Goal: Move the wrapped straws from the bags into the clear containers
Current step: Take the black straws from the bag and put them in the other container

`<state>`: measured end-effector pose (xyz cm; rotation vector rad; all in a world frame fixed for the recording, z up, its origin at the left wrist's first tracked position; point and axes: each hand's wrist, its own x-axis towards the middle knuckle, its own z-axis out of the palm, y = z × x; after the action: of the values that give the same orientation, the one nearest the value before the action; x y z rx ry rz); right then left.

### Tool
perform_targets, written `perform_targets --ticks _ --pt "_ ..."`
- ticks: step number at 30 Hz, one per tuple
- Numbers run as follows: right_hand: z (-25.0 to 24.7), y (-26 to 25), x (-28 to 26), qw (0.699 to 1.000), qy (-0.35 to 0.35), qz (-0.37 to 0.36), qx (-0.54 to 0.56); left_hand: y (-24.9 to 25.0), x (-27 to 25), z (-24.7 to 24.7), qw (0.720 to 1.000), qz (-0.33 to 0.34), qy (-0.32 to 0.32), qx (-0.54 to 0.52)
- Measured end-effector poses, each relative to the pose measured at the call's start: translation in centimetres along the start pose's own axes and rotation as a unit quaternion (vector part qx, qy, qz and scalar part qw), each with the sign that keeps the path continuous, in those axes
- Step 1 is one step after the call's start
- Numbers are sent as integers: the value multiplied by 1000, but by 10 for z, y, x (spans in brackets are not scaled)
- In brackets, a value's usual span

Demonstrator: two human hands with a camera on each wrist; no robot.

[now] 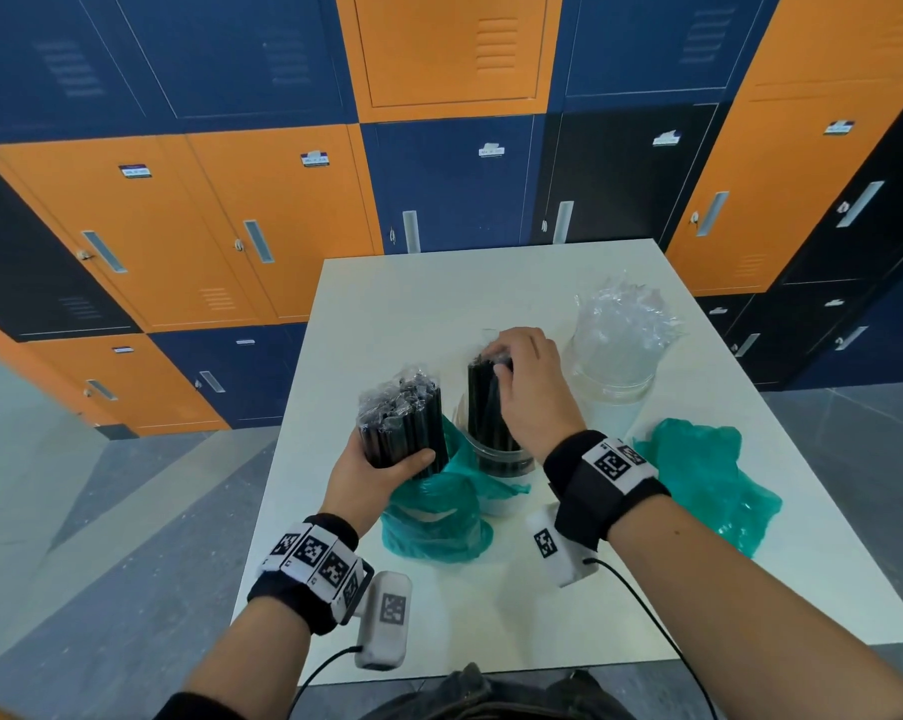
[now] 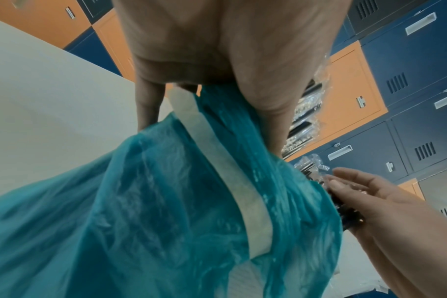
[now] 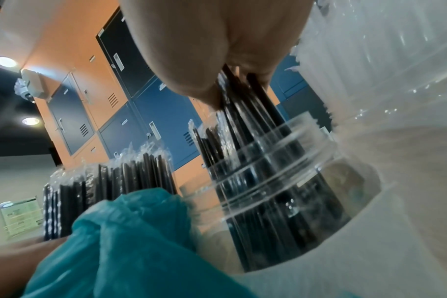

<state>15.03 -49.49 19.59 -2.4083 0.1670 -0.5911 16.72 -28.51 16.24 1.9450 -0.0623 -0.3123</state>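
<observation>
Seating the black wrapped straws upright in the near clear container, the right hand pinches their tops and should lower them straight, while at nine o'clock the left hand clasps a second bundle above the teal bag.

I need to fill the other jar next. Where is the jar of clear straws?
In the head view, the jar of clear straws stands far right on the table, beyond the right hand and the empty green bag.

Black wristbands carry white square-coded tags, with grey cabled camera pods beneath each wrist.
</observation>
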Motion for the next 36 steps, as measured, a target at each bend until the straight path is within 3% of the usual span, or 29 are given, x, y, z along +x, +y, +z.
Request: perform_targets --ticks 4,9,13,15,17,20,22,25,31,36 --pt "-6 6 0 999 48 -7 9 -2 1 0 1000 -1 2 -1" --pt "-2 16 -10 998 -14 -20 -56 -7 5 -1 1000 4 -2 -3" --pt "-9 -5 -14 992 85 2 -90 -10 6 -1 1000 3 2 -5" --pt "-14 -23 -19 989 128 -24 -74 -12 7 0 1000 5 3 -4" --pt "-12 -38 -27 996 77 -49 1 -13 7 -1 1000 7 4 -6" --pt "1 -47 -37 994 -66 35 74 -14 6 -2 1000 6 5 -12" --pt "9 -45 -37 986 -126 90 67 -15 6 -2 1000 3 2 -19" --pt "17 -44 -34 972 -182 114 97 -18 6 -3 1000 5 -12 -25" --pt "26 -43 -35 972 -175 121 96 -23 8 -4 999 13 -19 -28" --pt "29 -43 -41 978 -115 118 131 -21 9 -4 1000 1 6 -23"
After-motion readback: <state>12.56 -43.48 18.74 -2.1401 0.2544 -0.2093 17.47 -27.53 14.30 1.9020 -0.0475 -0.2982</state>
